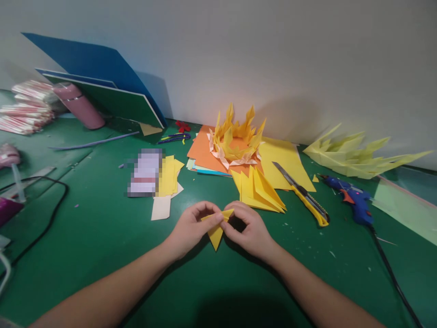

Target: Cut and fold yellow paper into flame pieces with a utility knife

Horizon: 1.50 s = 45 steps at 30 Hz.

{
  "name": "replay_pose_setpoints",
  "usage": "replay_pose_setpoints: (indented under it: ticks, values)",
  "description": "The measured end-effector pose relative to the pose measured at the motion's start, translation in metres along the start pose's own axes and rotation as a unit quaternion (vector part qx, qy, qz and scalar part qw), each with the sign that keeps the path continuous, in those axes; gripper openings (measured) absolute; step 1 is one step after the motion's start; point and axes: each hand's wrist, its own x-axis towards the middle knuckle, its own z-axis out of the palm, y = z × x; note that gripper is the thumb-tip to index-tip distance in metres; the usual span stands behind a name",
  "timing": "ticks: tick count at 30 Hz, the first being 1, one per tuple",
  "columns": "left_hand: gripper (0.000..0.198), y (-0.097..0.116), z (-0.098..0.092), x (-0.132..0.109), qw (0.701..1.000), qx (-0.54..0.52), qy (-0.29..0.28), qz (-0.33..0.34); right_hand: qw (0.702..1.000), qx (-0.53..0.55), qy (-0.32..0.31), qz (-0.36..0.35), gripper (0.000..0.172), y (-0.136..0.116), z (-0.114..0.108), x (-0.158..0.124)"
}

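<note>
A small folded triangle of yellow paper is pinched between both hands, its point facing down toward me. My left hand grips its left side with thumb and fingers, the thumb lying across the middle. My right hand is closed on its right side. Just beyond the hands lie folded yellow paper pieces. Behind them a crown-like ring of yellow and pale folded paper rests on orange sheets. Yellow paper strips lie to the left, beside a blurred-out rectangular object.
At right are a yellow utility knife, a blue glue gun with a black cord and a pale yellow folded-paper piece. At left stand a pink bottle, blue and green boards and wrapped sticks.
</note>
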Motion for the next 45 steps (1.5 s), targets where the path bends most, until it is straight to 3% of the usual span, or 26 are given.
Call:
replay_pose_setpoints:
  ticks: [11,20,26,34,38,45]
  values:
    - [0.033,-0.004,0.000,-0.001,0.997,0.064,0.030,0.022,0.997,0.029,-0.062,0.020,0.026,0.000,-0.003,0.000]
    - [0.032,-0.004,0.000,-0.002,1.000,0.003,-0.002,0.007,0.998,0.044,-0.048,0.025,0.025,0.000,-0.002,0.000]
    - [0.028,-0.004,-0.004,-0.001,0.997,-0.069,-0.017,0.034,0.994,0.058,-0.020,0.085,0.025,0.004,-0.006,-0.003]
    - [0.032,0.001,-0.003,0.002,0.998,-0.037,0.001,0.053,0.990,0.081,-0.023,0.112,0.028,0.002,-0.006,-0.001]
    - [0.032,0.000,-0.006,0.003,0.996,-0.008,-0.010,0.092,0.989,0.083,-0.018,0.122,0.029,0.003,-0.005,-0.001]
    - [0.018,-0.006,-0.009,0.003,0.971,0.041,-0.028,0.232,0.988,0.096,-0.010,0.119,0.028,0.003,-0.005,-0.001]
